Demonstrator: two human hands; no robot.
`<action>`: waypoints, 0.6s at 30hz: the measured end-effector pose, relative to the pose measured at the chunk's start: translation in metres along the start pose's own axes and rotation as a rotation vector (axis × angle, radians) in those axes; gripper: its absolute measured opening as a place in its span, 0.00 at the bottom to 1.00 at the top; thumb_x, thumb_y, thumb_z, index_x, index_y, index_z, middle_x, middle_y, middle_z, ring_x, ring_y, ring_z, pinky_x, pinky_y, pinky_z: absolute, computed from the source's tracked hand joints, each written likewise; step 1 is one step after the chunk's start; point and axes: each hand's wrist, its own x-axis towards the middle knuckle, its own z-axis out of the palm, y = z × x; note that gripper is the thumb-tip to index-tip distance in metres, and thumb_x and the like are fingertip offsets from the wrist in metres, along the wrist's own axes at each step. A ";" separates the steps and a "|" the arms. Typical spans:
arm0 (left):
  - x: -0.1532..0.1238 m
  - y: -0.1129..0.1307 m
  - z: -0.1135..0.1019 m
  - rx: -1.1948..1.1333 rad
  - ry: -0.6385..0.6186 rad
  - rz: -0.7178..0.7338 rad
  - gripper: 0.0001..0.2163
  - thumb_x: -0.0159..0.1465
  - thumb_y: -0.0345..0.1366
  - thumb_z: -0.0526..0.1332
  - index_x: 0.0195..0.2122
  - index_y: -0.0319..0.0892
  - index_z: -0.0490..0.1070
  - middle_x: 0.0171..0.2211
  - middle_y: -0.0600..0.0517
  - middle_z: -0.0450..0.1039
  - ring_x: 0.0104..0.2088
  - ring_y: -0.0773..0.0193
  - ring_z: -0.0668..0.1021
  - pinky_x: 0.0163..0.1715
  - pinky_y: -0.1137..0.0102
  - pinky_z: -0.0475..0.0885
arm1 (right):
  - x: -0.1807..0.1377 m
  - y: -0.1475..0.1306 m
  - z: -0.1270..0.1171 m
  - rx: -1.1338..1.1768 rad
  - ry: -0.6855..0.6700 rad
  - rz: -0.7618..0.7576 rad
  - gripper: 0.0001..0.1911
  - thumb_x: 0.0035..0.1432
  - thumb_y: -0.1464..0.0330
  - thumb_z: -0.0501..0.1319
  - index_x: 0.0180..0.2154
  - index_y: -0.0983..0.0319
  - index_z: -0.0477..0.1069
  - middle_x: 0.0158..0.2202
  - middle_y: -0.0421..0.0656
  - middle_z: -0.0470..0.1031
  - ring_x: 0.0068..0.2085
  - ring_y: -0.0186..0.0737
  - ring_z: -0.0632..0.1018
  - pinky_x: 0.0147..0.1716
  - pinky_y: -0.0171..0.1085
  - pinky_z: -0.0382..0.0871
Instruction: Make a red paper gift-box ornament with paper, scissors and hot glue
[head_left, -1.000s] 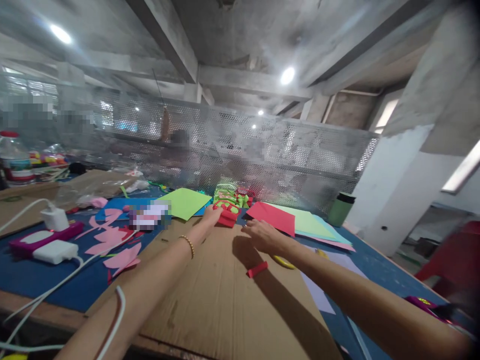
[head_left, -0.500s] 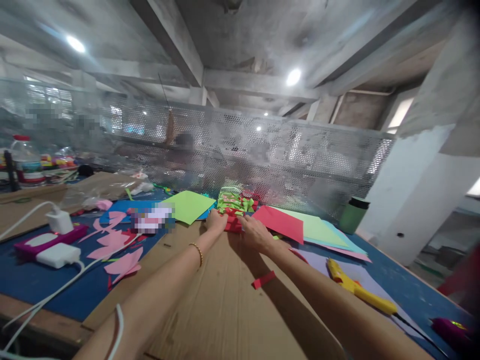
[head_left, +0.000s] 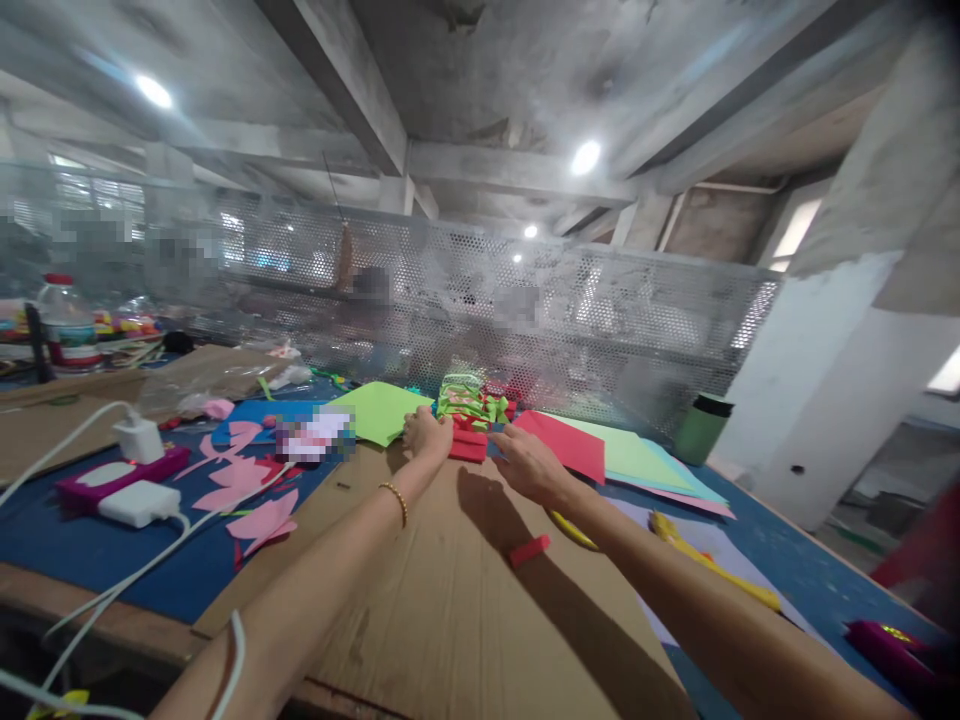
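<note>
My left hand rests at the far end of the cardboard, beside the green sheet, its bent fingers apart and nothing visible in them. To the right, my right hand is open, fingers stretched toward a small red folded piece without visibly gripping it. This piece lies between the two hands. Behind it is a pile of bright green pieces, with some red among them. A short red strip lies on the cardboard sheet, under my right forearm's side.
Red sheet and pale coloured sheets lie right, near a green cup. A yellow glue gun sits below them. Left are pink cut pieces, a purple power strip and white cables. A perforated metal screen stands behind.
Both hands have moved apart from the small red piece, which now shows more fully. My right hand's fingers have straightened. The view has shifted slightly.
</note>
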 end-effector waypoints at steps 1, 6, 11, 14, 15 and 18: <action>-0.004 0.004 -0.005 -0.006 0.017 0.048 0.16 0.69 0.40 0.61 0.56 0.41 0.69 0.54 0.44 0.71 0.49 0.55 0.77 0.47 0.55 0.76 | -0.006 -0.005 -0.008 0.022 0.002 -0.016 0.13 0.63 0.74 0.58 0.48 0.67 0.75 0.43 0.51 0.76 0.42 0.43 0.77 0.42 0.39 0.69; -0.038 0.029 -0.033 0.035 0.021 0.346 0.12 0.70 0.40 0.59 0.52 0.44 0.72 0.56 0.43 0.70 0.49 0.57 0.76 0.50 0.58 0.74 | -0.059 -0.046 -0.032 0.191 0.005 -0.175 0.13 0.66 0.71 0.54 0.42 0.62 0.78 0.37 0.46 0.77 0.34 0.39 0.77 0.35 0.37 0.68; -0.085 0.042 -0.078 0.100 -0.089 0.645 0.13 0.61 0.35 0.66 0.48 0.44 0.75 0.51 0.46 0.72 0.56 0.56 0.70 0.59 0.61 0.65 | -0.122 -0.081 -0.037 0.308 0.047 -0.359 0.13 0.63 0.70 0.58 0.44 0.51 0.78 0.39 0.45 0.80 0.32 0.40 0.81 0.28 0.35 0.73; -0.110 0.036 -0.123 0.181 -0.187 0.826 0.12 0.62 0.34 0.63 0.47 0.42 0.75 0.51 0.42 0.70 0.54 0.52 0.71 0.57 0.56 0.67 | -0.150 -0.088 -0.032 0.357 0.080 -0.438 0.12 0.61 0.68 0.61 0.45 0.48 0.77 0.36 0.42 0.81 0.31 0.39 0.82 0.27 0.33 0.76; -0.115 0.030 -0.139 0.207 -0.206 0.847 0.12 0.62 0.35 0.63 0.47 0.42 0.75 0.51 0.42 0.70 0.54 0.51 0.71 0.56 0.56 0.67 | -0.158 -0.087 -0.027 0.381 0.120 -0.435 0.13 0.60 0.67 0.62 0.46 0.48 0.76 0.36 0.42 0.81 0.32 0.39 0.82 0.28 0.32 0.77; -0.112 0.008 -0.185 0.369 -0.206 0.780 0.11 0.65 0.37 0.61 0.48 0.45 0.75 0.49 0.47 0.74 0.52 0.57 0.74 0.56 0.64 0.67 | -0.175 -0.081 -0.003 0.447 0.253 -0.239 0.10 0.63 0.65 0.59 0.45 0.51 0.76 0.37 0.44 0.80 0.35 0.41 0.83 0.30 0.32 0.79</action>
